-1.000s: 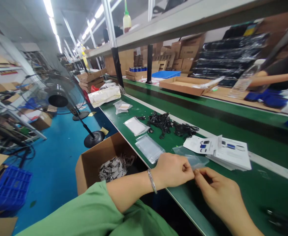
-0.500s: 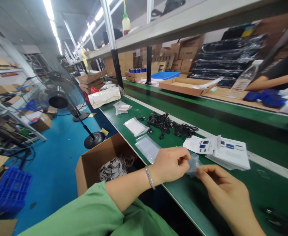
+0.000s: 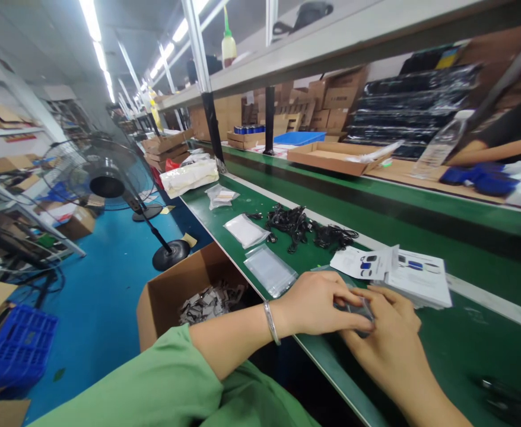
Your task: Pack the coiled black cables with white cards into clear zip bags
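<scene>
- Hands drawn together since the earlier frame: left hand (image 3: 316, 305) and right hand (image 3: 389, 350) now meet above the table (image 3: 460, 338).
- Small clear plastic bag (image 3: 361, 311) lies between the palms, mostly hidden (long axis cannot be told).
- Both grips clenched on it, left from above and right cupped beneath, each about equally near.
- Printed cards (image 3: 416, 279) stacked just beyond, nearer the right hand.

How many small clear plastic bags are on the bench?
4: one clear plastic bag between left hand and right hand; three on the green bench: labelled, frosted, clear. Others may be hidden.
</scene>
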Demonstrator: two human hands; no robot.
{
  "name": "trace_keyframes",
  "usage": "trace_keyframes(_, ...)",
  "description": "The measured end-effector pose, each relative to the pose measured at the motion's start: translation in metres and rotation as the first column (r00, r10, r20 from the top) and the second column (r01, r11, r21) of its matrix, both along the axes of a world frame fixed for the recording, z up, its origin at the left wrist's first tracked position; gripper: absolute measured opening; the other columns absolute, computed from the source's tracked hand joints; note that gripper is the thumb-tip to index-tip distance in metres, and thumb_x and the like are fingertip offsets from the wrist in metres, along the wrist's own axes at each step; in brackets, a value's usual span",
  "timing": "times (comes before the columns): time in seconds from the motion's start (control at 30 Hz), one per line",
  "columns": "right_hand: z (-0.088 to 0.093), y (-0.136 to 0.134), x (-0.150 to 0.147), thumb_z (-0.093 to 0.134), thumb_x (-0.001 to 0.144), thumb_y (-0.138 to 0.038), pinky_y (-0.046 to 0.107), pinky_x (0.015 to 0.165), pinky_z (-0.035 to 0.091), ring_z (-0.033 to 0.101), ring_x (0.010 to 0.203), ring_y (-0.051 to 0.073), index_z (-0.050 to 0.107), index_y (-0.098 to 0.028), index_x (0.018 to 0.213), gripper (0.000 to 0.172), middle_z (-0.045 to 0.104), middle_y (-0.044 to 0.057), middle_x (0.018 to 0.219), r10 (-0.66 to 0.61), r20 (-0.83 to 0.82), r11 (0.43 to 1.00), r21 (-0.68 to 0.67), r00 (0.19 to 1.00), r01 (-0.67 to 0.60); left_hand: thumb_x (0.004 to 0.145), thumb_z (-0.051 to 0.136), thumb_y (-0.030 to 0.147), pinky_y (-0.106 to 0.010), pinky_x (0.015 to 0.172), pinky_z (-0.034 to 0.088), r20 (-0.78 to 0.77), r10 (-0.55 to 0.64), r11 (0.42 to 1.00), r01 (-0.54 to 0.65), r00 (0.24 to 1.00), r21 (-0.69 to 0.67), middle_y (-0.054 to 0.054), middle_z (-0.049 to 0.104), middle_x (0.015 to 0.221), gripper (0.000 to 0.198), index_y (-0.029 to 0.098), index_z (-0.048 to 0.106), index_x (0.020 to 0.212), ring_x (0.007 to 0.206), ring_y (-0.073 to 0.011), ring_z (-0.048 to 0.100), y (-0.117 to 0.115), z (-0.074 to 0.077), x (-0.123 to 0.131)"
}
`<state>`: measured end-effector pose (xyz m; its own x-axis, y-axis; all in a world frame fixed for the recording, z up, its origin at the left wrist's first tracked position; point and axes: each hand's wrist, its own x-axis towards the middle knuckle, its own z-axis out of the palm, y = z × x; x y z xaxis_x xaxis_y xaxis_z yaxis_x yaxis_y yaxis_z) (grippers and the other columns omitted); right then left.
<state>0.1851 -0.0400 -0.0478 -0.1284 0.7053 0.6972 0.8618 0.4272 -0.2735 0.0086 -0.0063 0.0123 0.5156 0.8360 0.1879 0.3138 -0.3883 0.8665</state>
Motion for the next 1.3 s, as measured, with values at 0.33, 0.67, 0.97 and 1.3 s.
trace_keyframes(0.33, 0.025, 0.006, 0.036, 0.064, 0.069, -0.044, 0.049, 0.071, 0.053, 0.07, 0.076, 0.035, 0.059, -0.032, 0.072, 0.013, 0.076, 0.009, 0.081, -0.417, -0.261, 0.888, -0.32, 0.871, 0.329, 0.077, 0.093, 0.041, -0.037, 0.109, 0.055, -0.061, 0.003, 1.0, -0.005, 0.998, -0.019, -0.012, 0.076, 0.133, 0.054, 0.016, 0.079, 0.122, 0.12, -0.0294, 0.073, 0.073, 0.014, 0.049)
trace_keyframes(0.67, 0.039, 0.001, 0.032, 0.062, 0.067, -0.048, 0.046, 0.063, 0.051, 0.064, 0.058, 0.029, 0.059, -0.033, 0.073, 0.017, 0.075, 0.007, 0.076, -0.456, -0.386, 0.869, -0.39, 0.802, 0.306, 0.047, 0.107, 0.022, -0.042, 0.113, 0.058, 0.063, 0.079, 0.916, -0.048, 0.995, -0.398, -0.016, 0.077, 0.133, 0.073, 0.013, 0.078, 0.113, 0.128, -0.0332, 0.072, 0.106, -0.019, 0.078)
trace_keyframes(0.97, 0.049, 0.002, 0.022, 0.059, 0.059, -0.058, 0.045, 0.063, 0.052, 0.058, 0.047, 0.023, 0.061, -0.031, 0.072, 0.03, 0.076, 0.004, 0.073, -0.464, -0.44, 0.864, -0.417, 0.769, 0.283, 0.067, 0.091, 0.003, -0.022, 0.07, 0.063, 0.056, 0.241, 0.802, -0.166, 0.969, -0.573, 0.0, 0.073, 0.071, 0.022, 0.01, 0.083, 0.087, 0.063, -0.0091, 0.068, 0.1, 0.002, 0.069)
trace_keyframes(1.3, 0.043, 0.003, 0.024, 0.058, 0.061, -0.059, 0.044, 0.065, 0.051, 0.057, 0.048, 0.023, 0.063, -0.031, 0.073, 0.031, 0.076, 0.004, 0.077, -0.466, -0.443, 0.857, -0.44, 0.766, 0.267, 0.058, 0.097, 0.005, -0.019, 0.059, 0.057, -0.006, 0.28, 0.831, -0.245, 0.96, -0.5, 0.004, 0.065, 0.06, 0.033, 0.011, 0.082, 0.087, 0.054, -0.0084, 0.062, 0.097, 0.005, 0.059)
